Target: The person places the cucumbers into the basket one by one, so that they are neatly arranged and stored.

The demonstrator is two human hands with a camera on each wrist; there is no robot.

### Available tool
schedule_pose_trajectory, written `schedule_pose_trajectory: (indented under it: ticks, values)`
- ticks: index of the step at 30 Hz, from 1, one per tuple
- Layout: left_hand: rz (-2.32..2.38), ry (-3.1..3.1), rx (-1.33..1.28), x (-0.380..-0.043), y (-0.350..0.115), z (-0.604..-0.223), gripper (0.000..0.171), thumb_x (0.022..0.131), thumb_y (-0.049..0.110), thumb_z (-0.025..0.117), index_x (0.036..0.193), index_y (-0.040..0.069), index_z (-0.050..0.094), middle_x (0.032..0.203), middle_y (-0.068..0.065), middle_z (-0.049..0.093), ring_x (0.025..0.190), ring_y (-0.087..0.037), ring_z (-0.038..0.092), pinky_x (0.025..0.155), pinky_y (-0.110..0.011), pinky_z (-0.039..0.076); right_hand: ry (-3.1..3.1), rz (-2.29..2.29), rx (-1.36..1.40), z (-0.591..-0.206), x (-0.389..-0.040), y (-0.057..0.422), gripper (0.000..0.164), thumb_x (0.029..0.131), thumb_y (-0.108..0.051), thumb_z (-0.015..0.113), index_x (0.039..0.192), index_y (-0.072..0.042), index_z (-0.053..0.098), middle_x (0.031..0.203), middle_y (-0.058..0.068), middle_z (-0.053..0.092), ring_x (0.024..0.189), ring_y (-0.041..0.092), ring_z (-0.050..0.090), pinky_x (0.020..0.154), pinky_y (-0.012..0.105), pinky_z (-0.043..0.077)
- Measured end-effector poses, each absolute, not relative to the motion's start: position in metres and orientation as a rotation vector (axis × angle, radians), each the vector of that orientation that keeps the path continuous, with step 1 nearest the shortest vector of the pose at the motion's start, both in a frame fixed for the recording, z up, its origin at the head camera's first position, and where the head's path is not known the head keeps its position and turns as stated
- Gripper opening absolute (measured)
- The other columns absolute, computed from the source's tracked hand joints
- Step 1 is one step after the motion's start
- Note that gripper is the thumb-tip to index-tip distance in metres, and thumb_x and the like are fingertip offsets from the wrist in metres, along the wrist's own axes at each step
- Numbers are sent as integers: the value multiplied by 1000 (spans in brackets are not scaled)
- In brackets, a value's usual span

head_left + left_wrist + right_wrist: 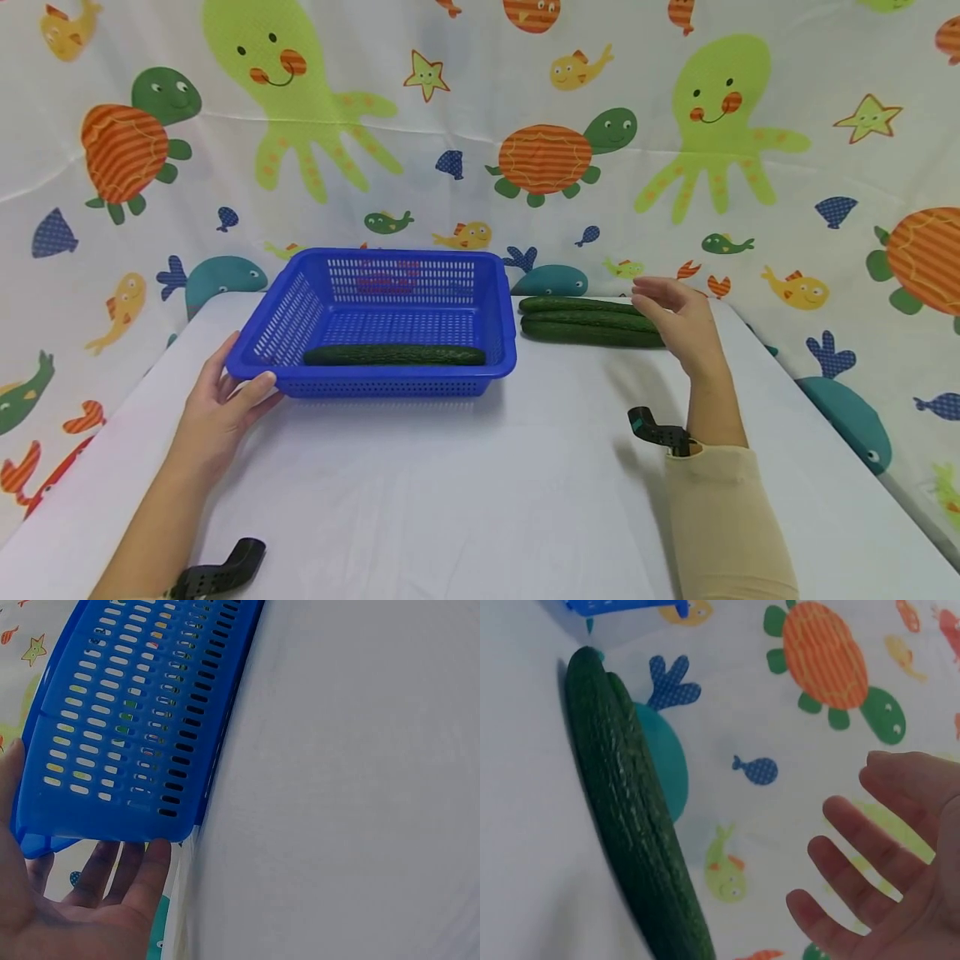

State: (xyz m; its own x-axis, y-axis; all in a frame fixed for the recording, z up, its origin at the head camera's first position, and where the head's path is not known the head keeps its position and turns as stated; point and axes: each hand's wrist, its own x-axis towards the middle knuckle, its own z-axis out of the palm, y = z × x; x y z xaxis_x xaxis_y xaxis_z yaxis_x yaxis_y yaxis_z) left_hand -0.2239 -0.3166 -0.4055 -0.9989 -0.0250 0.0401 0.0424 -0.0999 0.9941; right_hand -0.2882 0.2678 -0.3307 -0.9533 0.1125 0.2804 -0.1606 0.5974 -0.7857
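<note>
A blue plastic basket with slotted walls stands at the left middle of the table. My left hand holds its front left corner, and the left wrist view shows the fingers against the basket's end wall. One cucumber lies lengthwise inside, along the front wall. To the right of the basket, three more cucumbers lie side by side; they also appear in the right wrist view as a dark green, bumpy bundle. Over their right end is my right hand, its fingers spread, holding nothing.
A white cloth covers the table. Behind and around it hangs a curtain printed with sea animals, close to the table's back edge. A black wrist mount sits on the right wrist, another on the left.
</note>
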Motion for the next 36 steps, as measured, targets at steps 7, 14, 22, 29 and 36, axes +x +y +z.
schedule_pose_trajectory:
  ticks: [7,14,22,29,36]
  values:
    - [-2324,-2047,-2,-224,-317,-405,84,104,17,62,166,37,10,176,-7,9,126,-1,48,86,-15,59,-2591,1308,-38,-341,-290,282,49,105,-39,61,145,-11,59,143,15,63,124,13,57,104,34,50]
    - [-2316,-2041,-6,-224,-319,-406,83,104,16,62,166,37,10,176,-6,10,125,0,49,85,-15,59,-2630,1300,-79,-352,-291,289,50,105,-39,59,144,-8,59,143,15,62,125,20,58,107,43,48]
    - [-2331,-2044,-16,-226,-318,-407,83,105,16,61,166,37,10,176,-6,9,123,1,51,86,-15,59,-2770,1103,-125,-374,-296,303,48,104,-29,61,143,-1,57,147,25,57,142,47,45,114,64,39]
    - [-2337,-2053,-10,-225,-317,-405,83,105,17,61,166,38,10,176,-6,8,129,-3,47,86,-16,59,-2829,1045,-119,-385,-300,302,46,102,-23,64,142,-2,58,150,25,54,145,47,41,118,65,35]
    - [-2328,-2054,-22,-223,-318,-405,82,105,16,61,166,38,10,176,-7,10,125,0,49,86,-16,59,-2839,965,-91,-388,-302,297,41,101,-20,63,138,-2,60,141,27,60,139,48,47,115,65,38]
